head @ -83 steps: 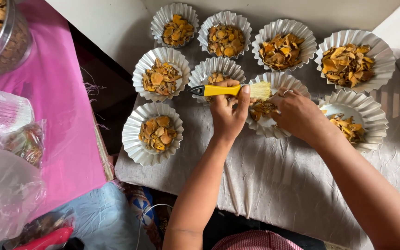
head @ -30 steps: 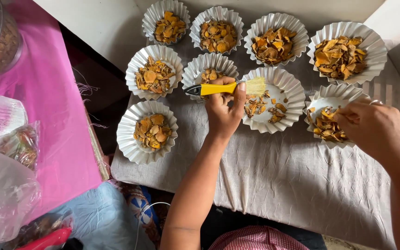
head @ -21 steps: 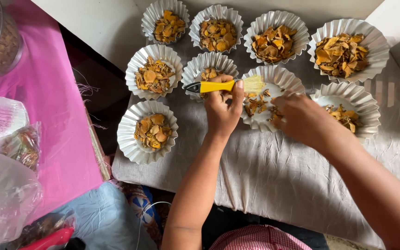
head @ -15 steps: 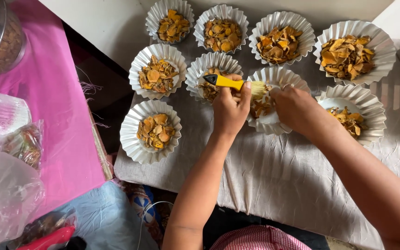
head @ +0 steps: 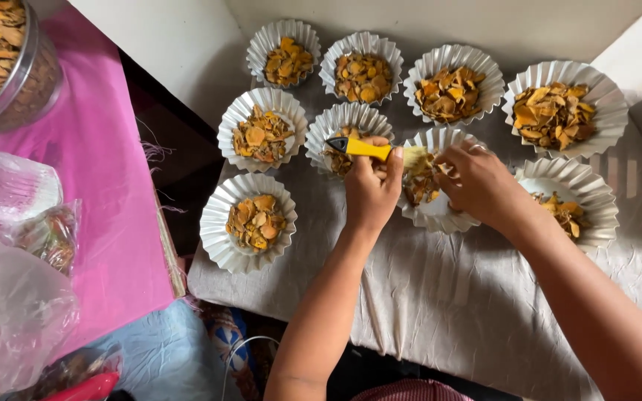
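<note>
Yellow brush [head: 369,149] gripped in left hand [head: 371,187] over middle cup [head: 431,194].
Right hand [head: 478,184] fingers pinching chips there; sorting underway, next probably needing gentle sweeping.

Home food-preparation table: cloths [head: 440,312], fluted paper cups [head: 247,223].

A: Which parts are hidden?

B: The left hand [head: 371,186] covers the middle of the yellow-handled brush [head: 369,149], and the right hand [head: 477,182] hides much of the fluted paper cup [head: 440,212] beneath it. Whether the right fingers hold a chip is impossible to tell.

A: Anything cut off?

B: The clear jar of dried chips [head: 9,63] runs off the top left corner. A red object [head: 87,388] is cropped at the bottom edge. The contents of the crumpled plastic bags [head: 20,312] are blurred.
</note>
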